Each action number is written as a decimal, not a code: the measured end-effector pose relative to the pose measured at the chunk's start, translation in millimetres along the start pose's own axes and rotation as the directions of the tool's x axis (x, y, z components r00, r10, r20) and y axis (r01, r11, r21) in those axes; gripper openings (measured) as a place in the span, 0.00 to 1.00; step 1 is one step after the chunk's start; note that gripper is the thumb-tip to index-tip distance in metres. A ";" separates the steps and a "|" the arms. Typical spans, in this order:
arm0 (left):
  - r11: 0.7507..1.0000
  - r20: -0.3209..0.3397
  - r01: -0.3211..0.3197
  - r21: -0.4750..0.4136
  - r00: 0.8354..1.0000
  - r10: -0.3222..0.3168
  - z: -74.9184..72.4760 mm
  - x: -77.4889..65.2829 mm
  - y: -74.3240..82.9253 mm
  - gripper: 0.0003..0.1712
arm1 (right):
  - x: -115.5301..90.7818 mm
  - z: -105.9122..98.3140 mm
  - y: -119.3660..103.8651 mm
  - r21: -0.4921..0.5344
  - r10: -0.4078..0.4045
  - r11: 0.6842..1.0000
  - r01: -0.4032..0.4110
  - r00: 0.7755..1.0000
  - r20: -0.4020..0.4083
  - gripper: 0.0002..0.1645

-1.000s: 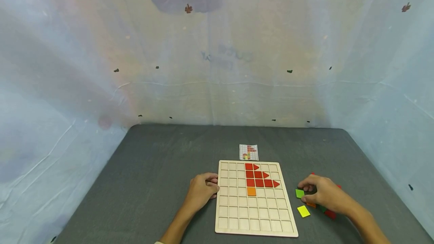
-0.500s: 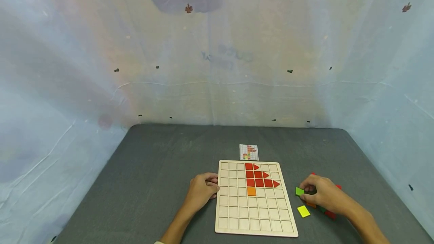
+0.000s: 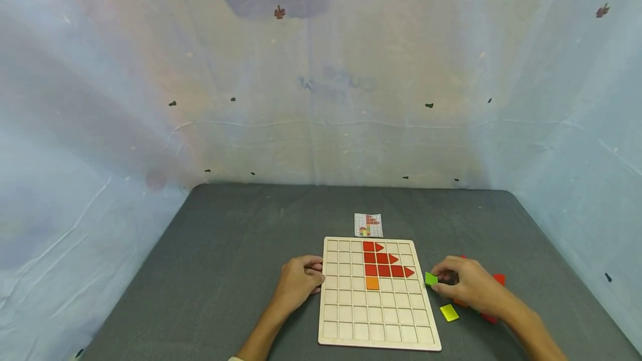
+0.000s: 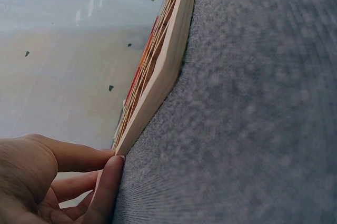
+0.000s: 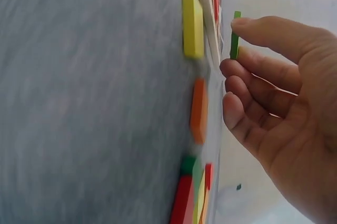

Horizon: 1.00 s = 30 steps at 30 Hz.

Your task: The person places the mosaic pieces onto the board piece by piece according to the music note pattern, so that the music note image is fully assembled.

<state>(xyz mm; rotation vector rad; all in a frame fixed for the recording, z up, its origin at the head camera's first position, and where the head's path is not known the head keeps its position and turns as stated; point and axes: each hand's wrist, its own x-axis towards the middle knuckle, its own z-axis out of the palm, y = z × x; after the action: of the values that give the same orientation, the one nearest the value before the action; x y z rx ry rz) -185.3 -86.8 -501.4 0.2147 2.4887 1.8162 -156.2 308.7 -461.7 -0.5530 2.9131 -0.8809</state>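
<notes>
Between thumb and fingers my right hand pinches a light green square tile, just off the right edge of the wooden grid board. In the right wrist view the green tile is seen edge-on, raised above the tabletop. My left hand grips the board's left edge; the left wrist view has its thumb and forefinger pinching the wooden rim. Red square and triangle tiles fill parts of the upper three rows, with one orange tile below them.
A small printed card with a coloured grid pattern lies behind the board. Right of the board rests a yellow tile. An orange tile and a pile of red, green and other tiles lie under the right hand.
My right hand has picked up the green tile from beside the pile and carried it left to the board's edge. The left hand has stayed put.
</notes>
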 end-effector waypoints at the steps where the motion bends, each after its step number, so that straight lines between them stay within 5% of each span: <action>1: 1.000 0.001 0.000 0.000 1.000 0.000 0.1 0.0 0.0 0.20 | 1.3 1.1 -1.7 0.005 -0.014 1.000 0.014 1.000 -0.003 0.12; 16: 1.000 0.010 0.006 -0.001 1.000 -0.006 1.0 -0.4 -0.4 0.21 | 23.5 20.1 -38.2 0.146 -0.107 0.984 0.097 0.992 0.065 0.12; 30: 1.000 0.009 0.003 0.004 1.000 -0.003 1.0 -0.4 -0.9 0.21 | 42.4 46.7 -61.1 0.157 -0.171 0.977 0.148 0.975 0.145 0.13</action>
<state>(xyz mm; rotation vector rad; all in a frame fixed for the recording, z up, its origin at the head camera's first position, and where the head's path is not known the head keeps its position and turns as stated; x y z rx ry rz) -184.8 -86.1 -502.6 0.2188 2.4853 1.8058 -169.2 221.9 -465.1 -0.8142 2.6668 -1.0068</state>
